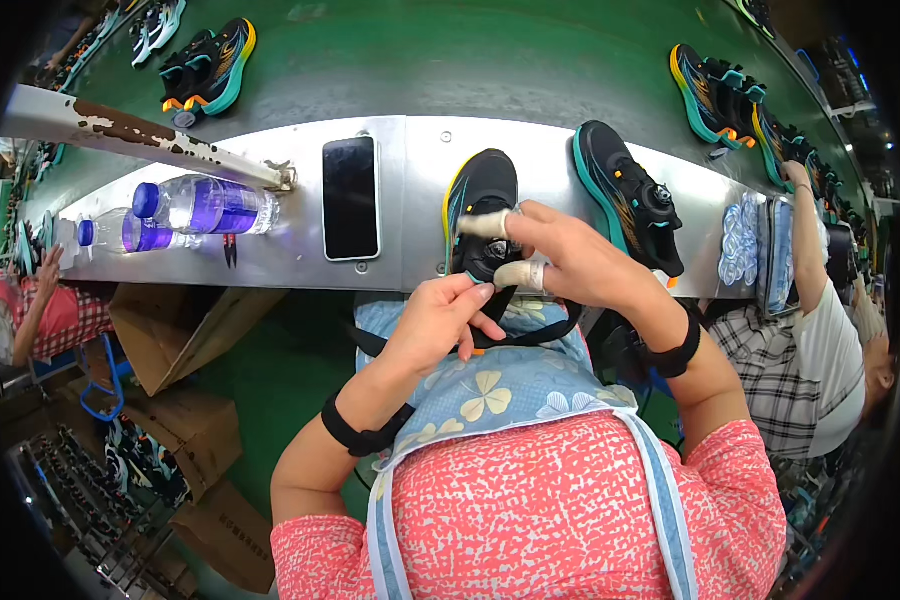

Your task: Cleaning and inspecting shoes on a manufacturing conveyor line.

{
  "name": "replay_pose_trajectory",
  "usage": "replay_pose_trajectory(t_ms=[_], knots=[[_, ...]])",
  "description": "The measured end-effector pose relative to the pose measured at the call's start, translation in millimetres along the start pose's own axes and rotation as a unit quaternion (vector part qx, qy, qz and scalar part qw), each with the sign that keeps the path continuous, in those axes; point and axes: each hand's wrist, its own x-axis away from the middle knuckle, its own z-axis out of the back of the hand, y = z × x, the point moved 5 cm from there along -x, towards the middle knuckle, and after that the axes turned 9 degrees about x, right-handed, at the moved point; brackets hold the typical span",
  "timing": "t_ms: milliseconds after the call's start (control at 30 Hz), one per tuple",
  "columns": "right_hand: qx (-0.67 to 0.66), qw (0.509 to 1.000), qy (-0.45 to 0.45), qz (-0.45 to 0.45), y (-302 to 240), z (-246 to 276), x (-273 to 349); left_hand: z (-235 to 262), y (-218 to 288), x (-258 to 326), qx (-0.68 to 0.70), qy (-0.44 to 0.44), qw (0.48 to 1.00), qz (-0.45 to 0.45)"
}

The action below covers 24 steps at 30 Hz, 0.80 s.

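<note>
A black sneaker [498,178] with a yellow and teal sole edge lies in front of me on the metal bench ledge, toe pointing away. My left hand [442,318] pinches at its near end, by the collar; the exact bit between the fingertips is too small to tell. Over the shoe's upper, my right hand [580,262] has its thumb and forefinger apart, both in pale finger covers. The forefinger is blurred, and the thumb lies close to my left fingertips. The matching black sneaker [620,185], with a round dial on its tongue, rests to the right.
A phone [351,198] and water bottles [210,205] lie left on the ledge [425,150], below a rusty white bar [150,138]. More sneakers [210,70] stand on the green belt [450,60]. At right, a co-worker's arm [808,240] reaches across; cardboard boxes [185,335] sit lower left.
</note>
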Motion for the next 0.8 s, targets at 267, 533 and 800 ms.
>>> replay_pose_trajectory(t_ms=[267,533,800], knots=[[0.119,0.965,0.222,0.078,-3.7,-15.2,8.3,-1.9,-6.8,3.4,0.000,0.028,1.000,-0.008],[0.026,0.984,0.117,0.129,0.3,-7.6,3.1,-2.8,-7.7,2.3,-0.006,0.014,1.000,-0.003],[0.103,0.964,0.229,0.083,-1.9,-11.2,6.8,-1.7,-6.4,2.9,0.009,0.013,1.000,-0.012]])
